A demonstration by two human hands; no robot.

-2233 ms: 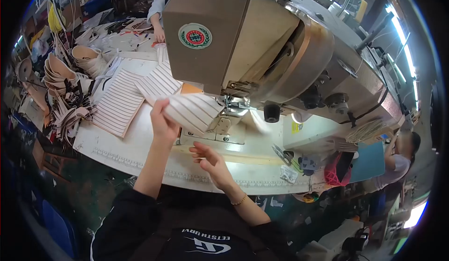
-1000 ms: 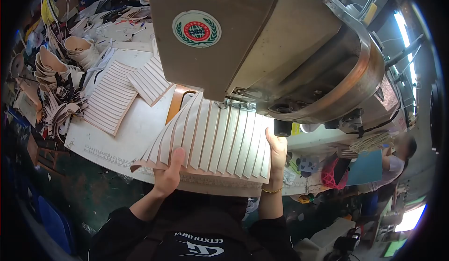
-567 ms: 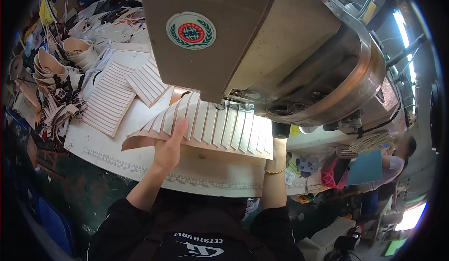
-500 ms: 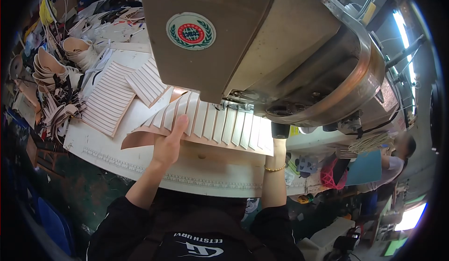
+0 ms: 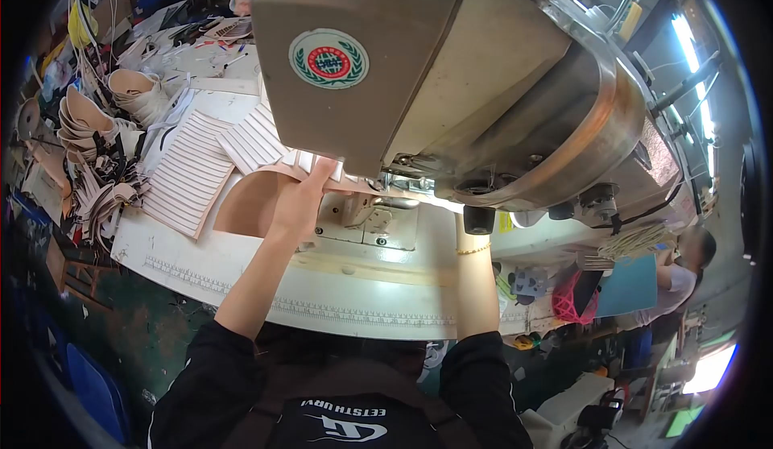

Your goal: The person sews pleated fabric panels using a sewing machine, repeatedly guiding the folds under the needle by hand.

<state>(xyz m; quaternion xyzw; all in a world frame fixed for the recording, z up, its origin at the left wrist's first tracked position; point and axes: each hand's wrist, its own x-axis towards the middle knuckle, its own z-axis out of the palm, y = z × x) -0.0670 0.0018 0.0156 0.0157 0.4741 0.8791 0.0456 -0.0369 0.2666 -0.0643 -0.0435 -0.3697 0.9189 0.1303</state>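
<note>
My left hand (image 5: 301, 202) is closed on a tan leather panel (image 5: 248, 199) with pale strips across its face. The panel's left end curls upward, showing its plain brown back. From there it runs under the head of an industrial sewing machine (image 5: 346, 119), close to the presser-foot area (image 5: 394, 182). My right hand (image 5: 473, 240) is beyond the panel's right end; the machine covers its fingers, and a gold bracelet circles the wrist. Below the panel, the metal bed plate (image 5: 394, 235) is exposed.
Two more striped panels (image 5: 187, 173) lie on the white table (image 5: 161, 244) to the left. Curled leather pieces (image 5: 80, 115) and scraps (image 5: 101, 183) are heaped at the far left. A ruler strip (image 5: 362, 317) follows the front edge. Another person (image 5: 680, 280) sits at right near a blue sheet (image 5: 628, 288).
The panel has moved away from me, under the machine head, uncovering the bed plate. My left hand has gone forward with it, and the panel's left end curls more. My right hand also went forward.
</note>
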